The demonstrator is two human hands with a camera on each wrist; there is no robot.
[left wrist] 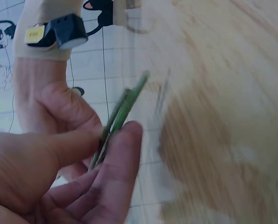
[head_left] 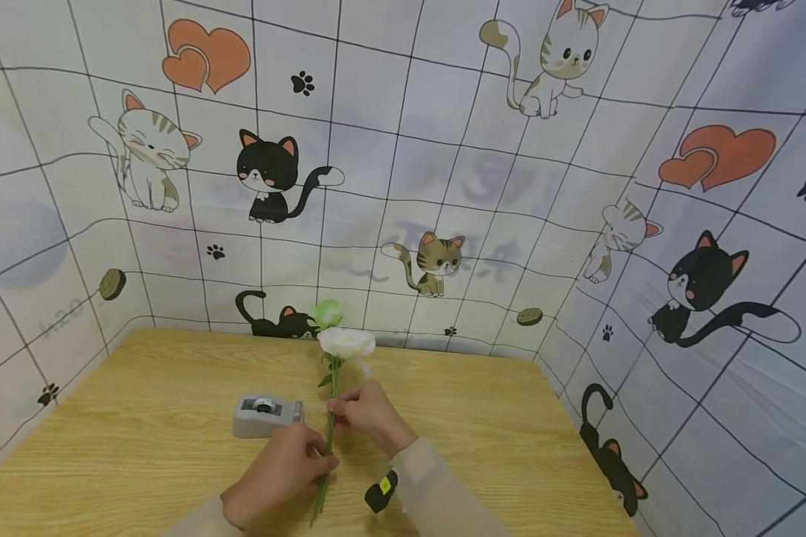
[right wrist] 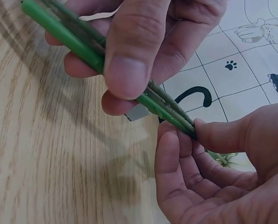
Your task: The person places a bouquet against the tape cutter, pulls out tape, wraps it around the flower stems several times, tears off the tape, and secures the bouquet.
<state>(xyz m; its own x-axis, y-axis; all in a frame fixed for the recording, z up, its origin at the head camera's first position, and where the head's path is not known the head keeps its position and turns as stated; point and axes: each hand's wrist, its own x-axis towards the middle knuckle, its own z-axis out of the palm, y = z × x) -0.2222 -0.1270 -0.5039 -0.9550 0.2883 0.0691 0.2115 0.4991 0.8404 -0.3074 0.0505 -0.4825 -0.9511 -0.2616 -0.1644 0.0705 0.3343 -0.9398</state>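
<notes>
Fingers [right wrist: 167,151] and thumb of the right hand [head_left: 372,414] are pinched on the green stems [right wrist: 160,107] just below the leaves; lower down, near the cut ends, the same stems are pinched by the left hand [head_left: 287,462]. The stems are thus held between the fingertips, lifted and slanted over the table [head_left: 141,418], with the ends left protruding past the left fingers. At the far end a white bloom [head_left: 346,343] and a green bloom [head_left: 327,312] are carried. The step in hand is judged to be the gathering and aligning of the stems; for the next move, an even, light pinch seems called for, so that nothing is crushed. Just beyond the left hand, a tape dispenser [head_left: 251,426] is set.
</notes>
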